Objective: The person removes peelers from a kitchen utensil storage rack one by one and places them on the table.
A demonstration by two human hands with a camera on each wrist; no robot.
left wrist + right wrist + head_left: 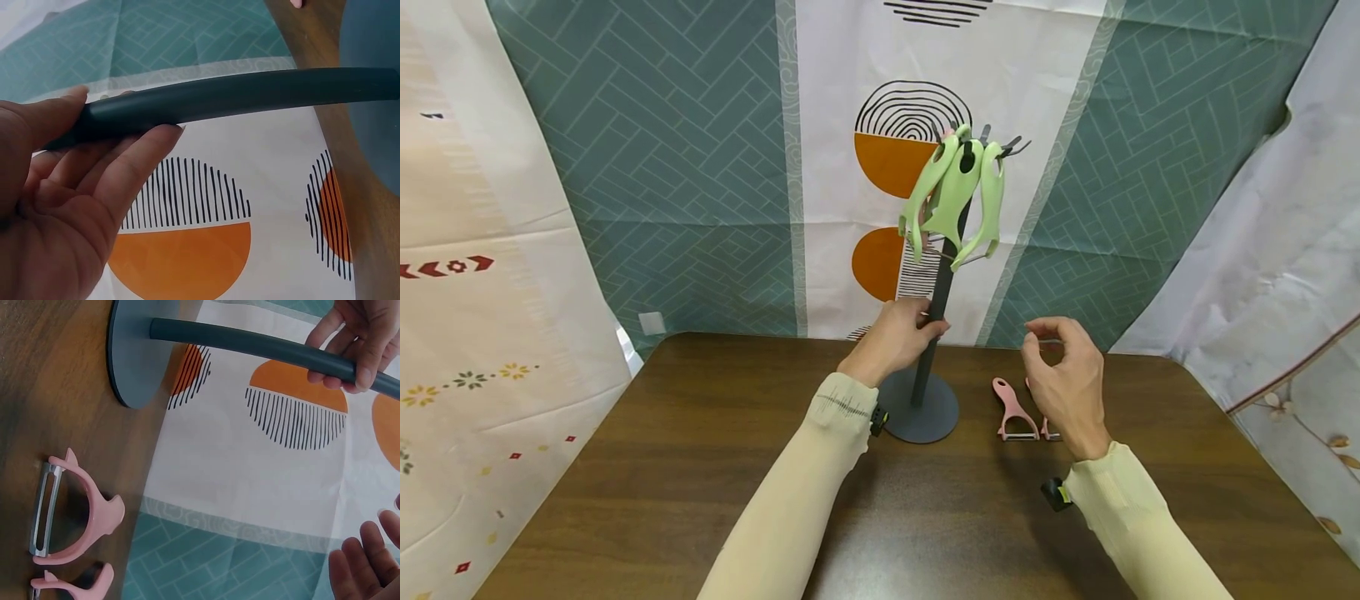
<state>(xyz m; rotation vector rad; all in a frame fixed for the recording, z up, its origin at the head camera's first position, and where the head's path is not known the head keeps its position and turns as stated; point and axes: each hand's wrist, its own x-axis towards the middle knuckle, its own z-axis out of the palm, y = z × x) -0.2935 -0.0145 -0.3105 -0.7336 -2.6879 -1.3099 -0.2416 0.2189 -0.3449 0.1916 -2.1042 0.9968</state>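
Observation:
My left hand (898, 337) grips the dark pole (942, 287) of an upright stand, with fingers and thumb around it in the left wrist view. Several light green peelers (961, 187) hang from hooks (1017, 147) at the stand's top, and a bit of pink shows behind them. To the right, my right hand (1067, 379) is raised above the table, its fingers loosely bent and holding nothing. Beneath it lies a pink peeler (1011, 404), with a second pink peeler (1051, 432) partly hidden by the hand. Both show metal blades in the right wrist view.
The stand's round grey base (925, 425) rests on a brown wooden table (715, 467). Patterned cloth (685, 167) hangs just behind the table's back edge, with more cloth (1247, 275) along the right side and the left.

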